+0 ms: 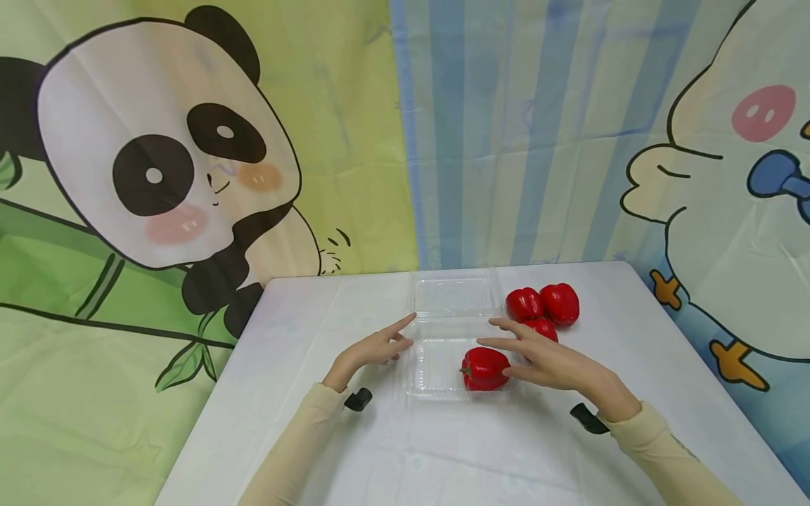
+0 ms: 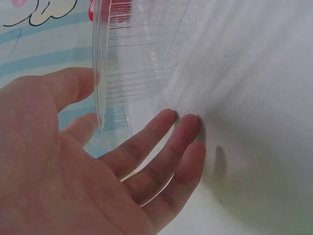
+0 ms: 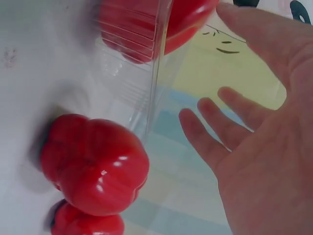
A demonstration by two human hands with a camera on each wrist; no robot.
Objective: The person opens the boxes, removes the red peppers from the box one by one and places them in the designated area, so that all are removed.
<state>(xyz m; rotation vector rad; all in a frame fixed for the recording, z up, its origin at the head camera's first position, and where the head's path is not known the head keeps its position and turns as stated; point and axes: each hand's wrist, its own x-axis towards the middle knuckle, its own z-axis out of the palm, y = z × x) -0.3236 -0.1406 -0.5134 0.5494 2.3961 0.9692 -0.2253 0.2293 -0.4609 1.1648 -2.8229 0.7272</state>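
Note:
A clear plastic clamshell box (image 1: 436, 365) lies on the table with its lid folded back, and one red bell pepper (image 1: 484, 369) sits in its right front part. My left hand (image 1: 373, 349) is at the box's left side; in the left wrist view the thumb (image 2: 76, 85) meets the rim and the other fingers reach down beside the wall, loosely extended. My right hand (image 1: 547, 358) hovers at the right side with fingers spread, its thumb tip right at the pepper. The right wrist view shows nothing gripped in that palm (image 3: 274, 161).
Several other red bell peppers (image 1: 560, 304) are grouped on the white table (image 1: 342, 302) just right of the lid (image 1: 454, 294). Behind the table hangs a cartoon-printed cloth (image 1: 354, 140). Each wrist wears a black strap piece (image 1: 358, 399).

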